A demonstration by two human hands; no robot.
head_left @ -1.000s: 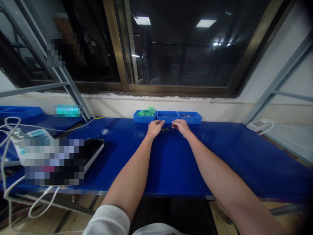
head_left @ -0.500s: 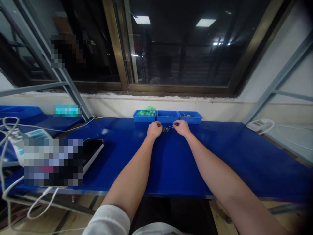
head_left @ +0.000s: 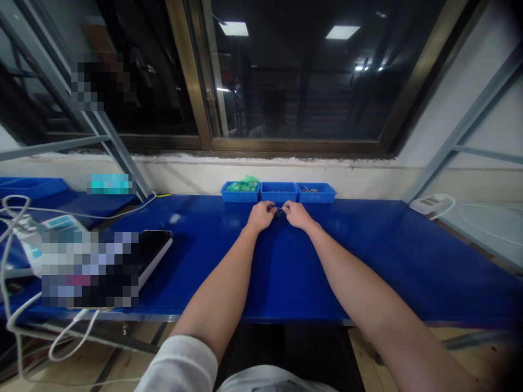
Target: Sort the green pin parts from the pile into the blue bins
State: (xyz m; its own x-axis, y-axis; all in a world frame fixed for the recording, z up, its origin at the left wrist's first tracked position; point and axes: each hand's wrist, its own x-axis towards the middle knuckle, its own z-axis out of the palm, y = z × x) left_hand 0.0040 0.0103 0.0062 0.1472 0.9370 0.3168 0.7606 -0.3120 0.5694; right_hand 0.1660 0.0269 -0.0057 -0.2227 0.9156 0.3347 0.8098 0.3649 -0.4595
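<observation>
My left hand and my right hand are close together over the blue table, in front of the small blue bins. The right fingers pinch a thin metal pin, pointing toward the left hand. The left thumb and fingers are closed together; what they hold, if anything, is too small to make out. Several small metal pins lie between the hands, partly hidden by the fingers. Behind them stand a bin with green packets, a middle bin with small pieces, and a right bin with metal parts.
A dark-screened device and white cables occupy the table's left side. A white power strip sits at the right end. Grey metal posts rise on both sides, and a window is behind the bins.
My right hand has moved left with the pin, narrowing the gap to my left hand. The left hand has shifted slightly right, and fewer of the loose pins show now.
</observation>
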